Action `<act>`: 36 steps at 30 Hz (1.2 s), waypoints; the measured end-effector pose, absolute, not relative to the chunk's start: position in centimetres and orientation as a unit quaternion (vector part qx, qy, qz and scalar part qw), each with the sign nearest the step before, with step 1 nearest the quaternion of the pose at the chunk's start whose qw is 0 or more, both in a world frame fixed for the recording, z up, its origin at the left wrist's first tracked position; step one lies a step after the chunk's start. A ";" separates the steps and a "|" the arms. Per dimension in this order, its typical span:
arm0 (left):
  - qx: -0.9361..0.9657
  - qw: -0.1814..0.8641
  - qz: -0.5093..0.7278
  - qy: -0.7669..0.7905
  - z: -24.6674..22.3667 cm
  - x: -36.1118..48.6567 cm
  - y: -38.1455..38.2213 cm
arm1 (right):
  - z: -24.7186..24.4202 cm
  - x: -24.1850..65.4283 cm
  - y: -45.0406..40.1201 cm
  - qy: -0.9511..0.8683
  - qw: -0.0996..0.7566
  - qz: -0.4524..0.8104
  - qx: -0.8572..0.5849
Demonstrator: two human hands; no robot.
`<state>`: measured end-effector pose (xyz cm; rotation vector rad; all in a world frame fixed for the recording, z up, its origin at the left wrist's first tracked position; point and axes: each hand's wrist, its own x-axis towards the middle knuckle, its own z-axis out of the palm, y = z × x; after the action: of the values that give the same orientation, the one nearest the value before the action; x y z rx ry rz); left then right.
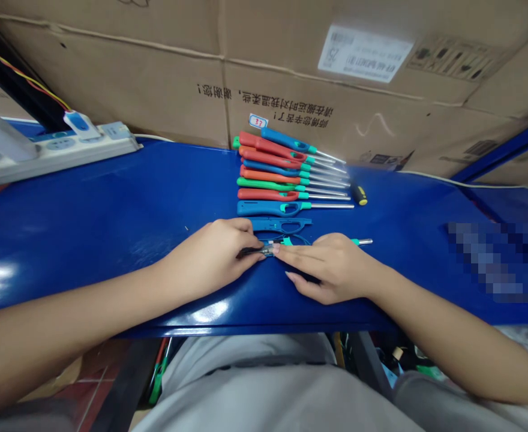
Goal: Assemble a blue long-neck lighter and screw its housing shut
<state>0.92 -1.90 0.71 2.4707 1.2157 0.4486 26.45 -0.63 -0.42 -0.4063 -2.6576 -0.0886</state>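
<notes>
My left hand [228, 249] is closed in a pinch at the handle end of an opened gas lighter [286, 241], with a dark and partly clear piece between thumb and fingers. My right hand [329, 264] lies over the same lighter, its fingertips pressed to the inner parts near the left fingers. Beyond the right hand the lighter's green collar and short metal tip [363, 242] stick out. Just behind lies a loose blue handle half [282, 225]. Most of the inner parts are hidden under the fingers.
Several lighters in red, blue, orange and green [273, 194] lie in a row behind my hands. A screwdriver [359, 194] is by their tips. A cardboard box [156, 72] walls off the back of the blue table [111, 252]; a power strip [66, 144] sits left.
</notes>
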 end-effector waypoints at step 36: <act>0.847 0.219 0.159 0.457 0.9 1.1 -1.7 | -0.9 26.1 -1.1 -0.972 0.162 -0.100 -0.140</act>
<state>1.13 -1.72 0.92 2.3442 1.2660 0.4388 26.12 -1.15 -0.88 -0.4001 -2.7737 -0.2857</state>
